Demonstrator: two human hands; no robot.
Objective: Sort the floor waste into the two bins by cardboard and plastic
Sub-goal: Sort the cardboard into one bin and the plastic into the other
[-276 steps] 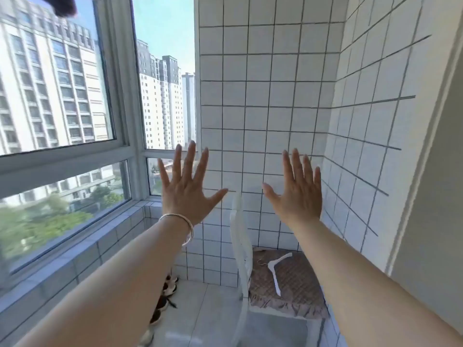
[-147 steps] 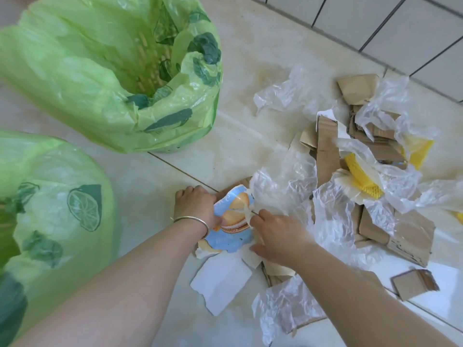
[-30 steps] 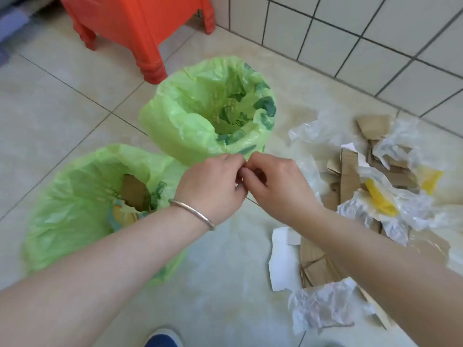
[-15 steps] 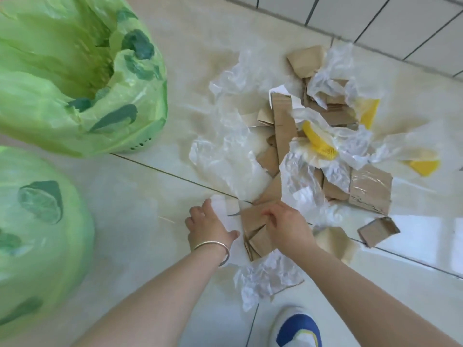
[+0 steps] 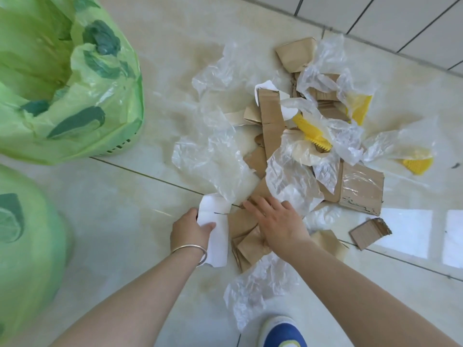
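Glossy cream floor tiles (image 5: 120, 216) spread beneath me, meeting a white tiled wall (image 5: 400, 18) at one o'clock. My left hand (image 5: 191, 229), a silver bangle (image 5: 193, 250) on its wrist, curls its fingers and thumb around a white torn sheet of card (image 5: 216, 236). My right hand (image 5: 278, 222) lies with fingers straight on the brown cardboard scraps (image 5: 246, 244) just beside that sheet, gripping nothing. Beyond my fingers, towards twelve and one o'clock, crumpled clear plastic film (image 5: 213, 151), more brown card (image 5: 362, 189) and yellow foam netting (image 5: 313, 132) lie heaped together. Two bins lined with green leaf-print bags stand apart from the heap, one (image 5: 70, 78) at ten o'clock, the other (image 5: 25, 246) at eight o'clock. A blue-and-white shoe (image 5: 283, 331) shows at six o'clock.
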